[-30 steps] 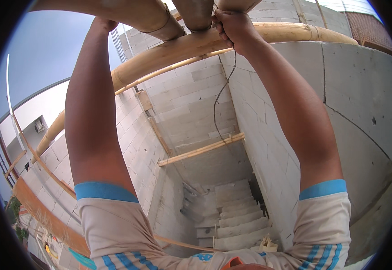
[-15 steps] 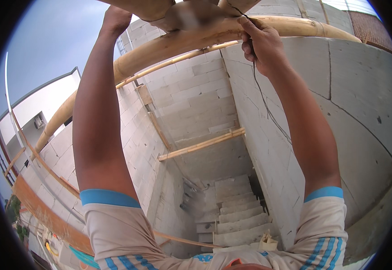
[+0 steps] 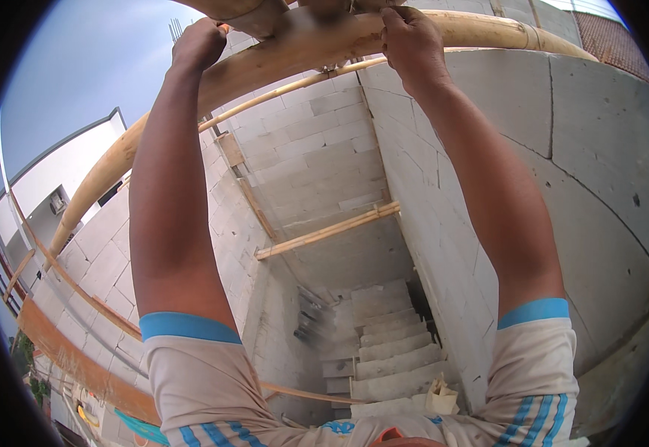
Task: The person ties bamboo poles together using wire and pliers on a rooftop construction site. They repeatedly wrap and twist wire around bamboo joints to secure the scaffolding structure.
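Observation:
A thick bamboo beam (image 3: 306, 48) crosses the top of the head view, with more bamboo pieces (image 3: 235, 11) meeting it from above; their junction is partly blurred. Both my arms are raised to it. My left hand (image 3: 199, 45) is closed at the left of the junction, with a small orange bit at its fingers that I cannot make out. My right hand (image 3: 414, 48) is closed at the right of the junction, fingertips against the bamboo; what it pinches is hidden. A thinner bamboo pole (image 3: 291, 88) runs just behind the beam.
Below lies a stairwell with concrete steps (image 3: 395, 365) between block walls (image 3: 593, 127). Paired bamboo poles (image 3: 328, 231) span it. At the left are a wooden board (image 3: 78, 354), thin upright rods and a white building (image 3: 86, 149) beyond.
My left hand has moved right and shows more fully. My right hand moved down and right, then back up to the junction. The dangling wire seen earlier no longer shows clearly.

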Demonstrator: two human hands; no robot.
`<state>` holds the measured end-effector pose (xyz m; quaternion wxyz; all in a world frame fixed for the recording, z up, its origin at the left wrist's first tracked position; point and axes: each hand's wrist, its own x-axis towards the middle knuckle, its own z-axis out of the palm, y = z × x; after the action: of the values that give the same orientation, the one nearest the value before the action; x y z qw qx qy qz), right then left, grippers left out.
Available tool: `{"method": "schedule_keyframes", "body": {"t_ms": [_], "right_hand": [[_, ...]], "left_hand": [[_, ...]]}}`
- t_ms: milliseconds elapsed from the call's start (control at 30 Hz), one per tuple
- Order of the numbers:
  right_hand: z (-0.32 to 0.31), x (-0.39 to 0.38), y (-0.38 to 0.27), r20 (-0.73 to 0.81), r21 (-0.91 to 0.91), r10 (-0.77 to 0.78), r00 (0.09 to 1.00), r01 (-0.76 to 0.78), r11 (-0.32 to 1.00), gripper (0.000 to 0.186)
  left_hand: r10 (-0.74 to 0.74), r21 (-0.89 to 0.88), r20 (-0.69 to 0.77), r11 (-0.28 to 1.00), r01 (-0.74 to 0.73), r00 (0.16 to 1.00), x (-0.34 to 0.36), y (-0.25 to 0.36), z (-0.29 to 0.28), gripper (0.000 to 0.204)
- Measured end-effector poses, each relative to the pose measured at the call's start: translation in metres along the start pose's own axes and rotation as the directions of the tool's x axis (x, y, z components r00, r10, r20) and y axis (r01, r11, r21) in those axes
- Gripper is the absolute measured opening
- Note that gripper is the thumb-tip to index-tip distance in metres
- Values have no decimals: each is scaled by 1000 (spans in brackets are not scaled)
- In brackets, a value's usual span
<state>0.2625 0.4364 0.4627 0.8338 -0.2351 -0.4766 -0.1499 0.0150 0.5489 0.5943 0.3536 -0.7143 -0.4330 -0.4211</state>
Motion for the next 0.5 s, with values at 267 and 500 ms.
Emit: {"method": "schedule_keyframes", "body": {"t_ms": [267, 500], "right_hand": [[2, 17, 4, 177, -499, 1, 984, 89, 862, 30], [5, 24, -2, 207, -463, 33, 978, 69, 884, 30]], "left_hand": [[20, 77, -102, 997, -12, 995, 36, -15, 34, 49], [-175, -9, -93, 984, 175, 980, 25, 7, 27, 58]]}}
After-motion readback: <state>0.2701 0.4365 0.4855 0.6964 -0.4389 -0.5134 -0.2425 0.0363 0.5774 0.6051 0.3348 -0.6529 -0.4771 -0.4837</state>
